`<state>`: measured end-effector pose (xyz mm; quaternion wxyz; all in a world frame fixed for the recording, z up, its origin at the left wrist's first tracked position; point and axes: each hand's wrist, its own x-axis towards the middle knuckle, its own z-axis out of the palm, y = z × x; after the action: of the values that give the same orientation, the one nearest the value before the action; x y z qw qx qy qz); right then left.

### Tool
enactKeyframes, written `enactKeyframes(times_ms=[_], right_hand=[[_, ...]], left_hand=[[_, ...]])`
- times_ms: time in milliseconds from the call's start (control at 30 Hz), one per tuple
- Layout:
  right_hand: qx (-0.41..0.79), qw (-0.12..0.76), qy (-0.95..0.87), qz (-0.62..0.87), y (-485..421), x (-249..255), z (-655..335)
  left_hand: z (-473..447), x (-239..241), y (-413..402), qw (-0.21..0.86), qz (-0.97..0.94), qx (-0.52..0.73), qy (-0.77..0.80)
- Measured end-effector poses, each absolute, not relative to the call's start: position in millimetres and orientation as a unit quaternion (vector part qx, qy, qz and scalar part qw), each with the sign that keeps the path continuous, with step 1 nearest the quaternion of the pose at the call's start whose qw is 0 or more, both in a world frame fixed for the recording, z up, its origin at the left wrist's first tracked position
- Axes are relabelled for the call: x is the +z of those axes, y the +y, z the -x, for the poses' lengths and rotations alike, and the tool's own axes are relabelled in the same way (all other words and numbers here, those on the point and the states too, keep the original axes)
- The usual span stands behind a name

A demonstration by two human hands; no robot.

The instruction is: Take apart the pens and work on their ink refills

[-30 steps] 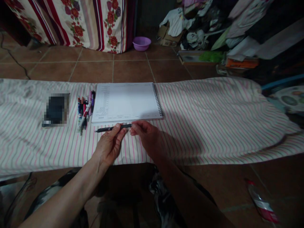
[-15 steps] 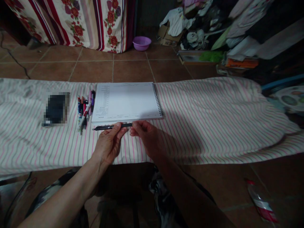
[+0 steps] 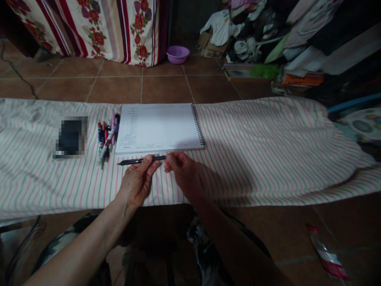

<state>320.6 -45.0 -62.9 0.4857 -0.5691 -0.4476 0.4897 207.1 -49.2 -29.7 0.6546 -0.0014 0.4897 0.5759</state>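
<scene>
Between my two hands a black pen (image 3: 131, 161) is held level, just in front of the spiral notebook. My left hand (image 3: 138, 174) is closed around its middle, thumb on top. The fingertips of my right hand (image 3: 183, 169) pinch its right end; that tip is hidden by the fingers. The notebook (image 3: 165, 126) lies open at a mostly blank page with printed lines at its left side and near edge, its black coil on the right. Left of it is a loose pile of pens (image 3: 105, 139) in several colours.
A dark, pixelated flat object (image 3: 70, 137) lies left of the pens. Everything rests on a striped cloth (image 3: 253, 151). Beyond on the tiled floor stand a purple basin (image 3: 177, 55) and a cardboard box (image 3: 210, 44). A plastic bottle (image 3: 327, 254) lies on the floor at the lower right.
Almost nothing differs. My hands and the pen have shifted very slightly to the right, with the same grip.
</scene>
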Motion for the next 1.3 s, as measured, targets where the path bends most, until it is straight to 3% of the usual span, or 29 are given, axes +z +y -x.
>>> enactKeyframes(times_ms=[133, 433, 800, 1300], right_hand=[[0.463, 0.482, -0.451, 0.592, -45, -65, -320], [0.574, 0.534, -0.362, 0.505, -46, -61, -317], [0.517, 0.492, -0.421, 0.56, -45, -61, -320], [0.532, 0.518, -0.393, 0.543, -44, -57, -318]], left_hand=[[-207, -35, -49, 0.649, -0.021, 0.585, 0.486], [-204, -29, -45, 0.652, 0.028, 0.583, 0.483], [-207, -29, -50, 0.663, -0.007, 0.573, 0.482], [-205, -24, -47, 0.659, 0.039, 0.573, 0.485]])
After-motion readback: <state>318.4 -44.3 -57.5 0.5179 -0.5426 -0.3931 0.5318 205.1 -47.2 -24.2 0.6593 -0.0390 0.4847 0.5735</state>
